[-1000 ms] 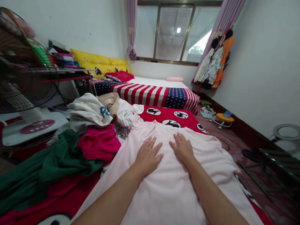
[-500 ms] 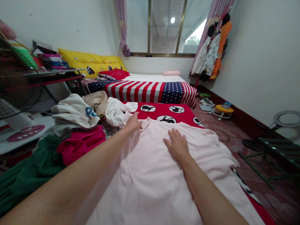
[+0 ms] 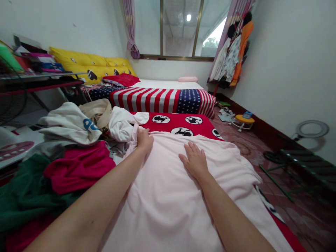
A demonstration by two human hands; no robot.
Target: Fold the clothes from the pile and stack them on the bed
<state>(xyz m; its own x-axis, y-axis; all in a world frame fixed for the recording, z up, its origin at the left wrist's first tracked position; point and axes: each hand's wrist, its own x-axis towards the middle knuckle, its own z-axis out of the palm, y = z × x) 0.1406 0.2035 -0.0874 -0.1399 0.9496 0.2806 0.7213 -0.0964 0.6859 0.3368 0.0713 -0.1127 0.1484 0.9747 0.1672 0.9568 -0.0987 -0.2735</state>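
A pale pink shirt point(image 3: 168, 196) lies spread over a red cloth with black cat figures in white ovals point(image 3: 170, 120). My left hand point(image 3: 144, 141) is closed on bunched fabric at the shirt's far left edge. Flat on the shirt, right of the middle, rests my right hand point(image 3: 194, 159), its fingers spread and pointing away from me. Soft wrinkles run across the pink fabric, and its right side drapes toward the edge of the red cloth.
Heaped clothes stand close on the left: a white garment point(image 3: 69, 122), a magenta one point(image 3: 81, 166) and a green one point(image 3: 28, 192). Beyond is a bed with a striped, starred cover point(image 3: 147, 99). A dark green folding chair point(image 3: 309, 168) and a yellow stool point(image 3: 244, 119) stand at right.
My left hand has closed on the shirt's far left edge and gathered fabric there, pulling it slightly left. My right hand stays flat on the shirt. The camera view has turned slightly.
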